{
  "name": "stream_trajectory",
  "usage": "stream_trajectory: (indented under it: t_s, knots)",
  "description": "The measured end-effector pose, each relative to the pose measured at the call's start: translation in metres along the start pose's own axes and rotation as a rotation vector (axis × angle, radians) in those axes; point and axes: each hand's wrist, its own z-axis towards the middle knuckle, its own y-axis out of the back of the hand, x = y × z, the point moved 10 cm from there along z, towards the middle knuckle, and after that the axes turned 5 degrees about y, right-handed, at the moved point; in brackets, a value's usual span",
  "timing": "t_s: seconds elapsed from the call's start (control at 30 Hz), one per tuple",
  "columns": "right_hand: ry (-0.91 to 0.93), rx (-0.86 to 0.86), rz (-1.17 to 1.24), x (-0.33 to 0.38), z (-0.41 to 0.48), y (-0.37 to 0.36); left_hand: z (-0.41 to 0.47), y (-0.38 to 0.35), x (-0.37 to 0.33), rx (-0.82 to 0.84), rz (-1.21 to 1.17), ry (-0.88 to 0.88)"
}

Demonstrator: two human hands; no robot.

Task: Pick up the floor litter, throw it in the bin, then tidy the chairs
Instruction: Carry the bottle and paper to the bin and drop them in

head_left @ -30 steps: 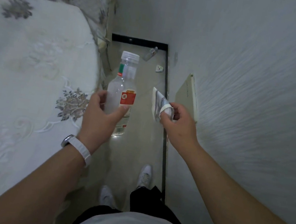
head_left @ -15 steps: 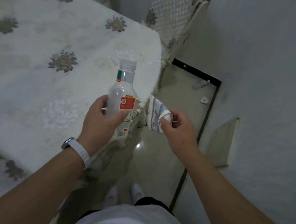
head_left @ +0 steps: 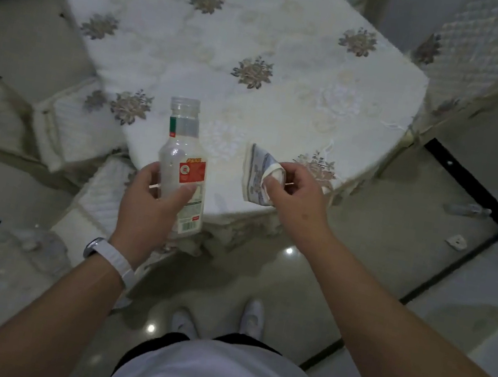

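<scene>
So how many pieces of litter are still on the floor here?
2, both on the floor by the black border at right: a small clear bottle lying down, and a small white scrap nearer the person. The table may hide more.

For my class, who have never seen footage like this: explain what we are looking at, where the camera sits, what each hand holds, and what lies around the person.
There is no machine here: a person wears a wide-angle camera on the head, looking down at their own arms. The left hand grips a clear plastic bottle with a red label, upright and uncapped. The right hand pinches a crumpled paper wrapper. Ahead stands a table under a white flowered cloth. On the tiled floor to the right lie two more small pieces of litter. No bin shows.
</scene>
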Motion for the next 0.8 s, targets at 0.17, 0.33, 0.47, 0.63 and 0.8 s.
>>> stream_trajectory:
  t_s: [0.17, 0.33, 0.47, 0.63, 0.8]
  knots:
    - [0.075, 0.179, -0.037, 0.031, -0.014, -0.072, -0.017, 0.084, 0.029, -0.16, -0.055, 0.045]
    - [0.154, 0.316, -0.058, 0.066, -0.053, -0.156, -0.051, 0.179, 0.071, -0.319, -0.092, 0.082]
    - [0.157, 0.383, -0.052, 0.079, -0.093, -0.214, -0.087, 0.238, 0.094, -0.414, -0.146, 0.058]
    - [0.136, 0.488, 0.004, 0.105, -0.178, -0.316, -0.138, 0.349, 0.145, -0.479, -0.224, 0.082]
    - [0.101, 0.716, -0.006, 0.115, -0.258, -0.427, -0.186, 0.472, 0.202, -0.667, -0.268, 0.116]
